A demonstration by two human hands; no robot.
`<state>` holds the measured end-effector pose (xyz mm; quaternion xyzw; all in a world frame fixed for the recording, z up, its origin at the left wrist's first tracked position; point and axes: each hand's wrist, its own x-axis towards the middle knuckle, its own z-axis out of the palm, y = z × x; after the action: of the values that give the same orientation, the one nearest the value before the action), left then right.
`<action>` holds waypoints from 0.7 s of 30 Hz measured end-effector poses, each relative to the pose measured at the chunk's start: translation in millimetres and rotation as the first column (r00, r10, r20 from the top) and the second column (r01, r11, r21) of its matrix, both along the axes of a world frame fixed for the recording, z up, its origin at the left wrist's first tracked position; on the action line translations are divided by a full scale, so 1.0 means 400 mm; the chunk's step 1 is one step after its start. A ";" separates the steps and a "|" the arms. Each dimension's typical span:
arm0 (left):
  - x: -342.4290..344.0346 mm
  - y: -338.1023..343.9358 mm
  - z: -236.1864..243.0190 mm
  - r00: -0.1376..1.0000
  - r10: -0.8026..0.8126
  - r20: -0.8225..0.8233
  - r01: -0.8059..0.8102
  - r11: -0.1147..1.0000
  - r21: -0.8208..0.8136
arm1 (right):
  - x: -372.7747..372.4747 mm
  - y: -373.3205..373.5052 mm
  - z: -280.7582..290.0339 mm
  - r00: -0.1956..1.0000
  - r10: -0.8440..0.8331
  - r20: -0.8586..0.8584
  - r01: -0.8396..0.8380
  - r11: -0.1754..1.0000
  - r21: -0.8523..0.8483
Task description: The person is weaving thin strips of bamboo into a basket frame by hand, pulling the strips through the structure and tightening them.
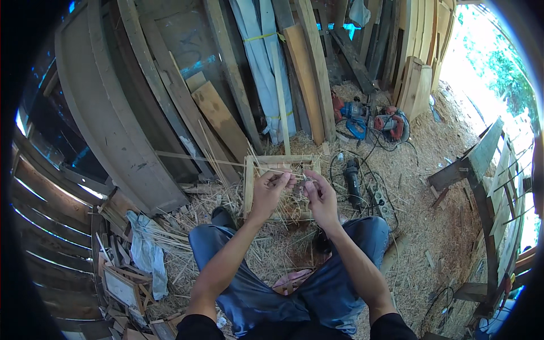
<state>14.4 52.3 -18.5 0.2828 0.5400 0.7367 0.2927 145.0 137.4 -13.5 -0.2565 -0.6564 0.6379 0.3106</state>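
My left hand (272, 192) pinches a thin pale wooden strip (271, 169) over a rectangular wooden frame (249, 190) on the ground between my knees. Close beside it, my right hand (322, 198) is closed around a small greyish object at the strip's end, too small to name. Both hands are nearly touching at the fingertips. Several more thin strips (211, 152) lean up at the frame's left. Curled shavings show inside the frame, partly hidden by my hands.
A black angle grinder (353, 184) lies right of the frame, beside a power strip (381, 199) and tangled cords. Farther off are a red circular saw (392, 124) and a blue power tool (357, 127). Planks (224, 116) lean against the wall. Shavings cover the ground.
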 end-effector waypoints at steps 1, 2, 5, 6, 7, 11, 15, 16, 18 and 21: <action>0.006 0.000 -0.001 1.000 -0.002 -0.002 0.002 1.000 -0.002 | -0.004 -0.005 -0.003 1.000 -0.018 -0.018 0.019 0.999 0.039; 0.012 -0.001 -0.003 0.999 -0.031 0.017 0.031 0.999 -0.009 | -0.009 -0.009 -0.007 0.999 -0.036 -0.036 0.039 0.996 0.078; 0.032 0.005 -0.017 0.999 -0.049 0.009 0.049 0.999 0.018 | -0.023 -0.016 -0.029 0.990 -0.078 -0.119 0.085 0.995 0.053; 0.038 0.007 -0.023 0.999 -0.034 -0.019 0.035 0.998 0.054 | -0.022 -0.014 -0.034 0.990 -0.082 -0.119 0.088 0.995 0.052; 0.045 0.008 -0.022 0.999 -0.035 -0.019 0.036 0.998 0.051 | -0.024 -0.014 -0.036 0.989 -0.104 -0.110 0.111 0.992 0.064; 0.068 0.008 -0.016 0.999 -0.041 0.002 0.041 0.997 0.061 | -0.024 -0.027 -0.033 0.978 -0.173 -0.117 0.182 0.981 0.066; 0.075 0.009 -0.026 0.994 -0.025 0.103 0.018 0.998 0.067 | -0.022 -0.030 -0.029 0.987 -0.155 -0.046 0.160 0.980 0.115; 0.074 0.009 -0.030 0.994 -0.024 0.102 0.018 0.998 0.066 | -0.024 -0.031 -0.029 0.985 -0.168 -0.038 0.172 0.970 0.172; 0.074 0.007 -0.037 0.980 0.015 0.197 -0.031 0.996 0.078 | -0.027 -0.034 -0.027 0.983 -0.179 -0.031 0.181 0.957 0.228; 0.080 0.003 -0.027 0.958 -0.047 0.282 0.016 0.993 0.114 | -0.028 -0.035 -0.028 0.975 -0.219 -0.023 0.216 0.929 0.301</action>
<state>46.3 53.7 -29.2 0.1984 0.4461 0.7938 0.3628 133.8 123.5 -24.8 -0.2806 -0.7152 0.4905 0.4114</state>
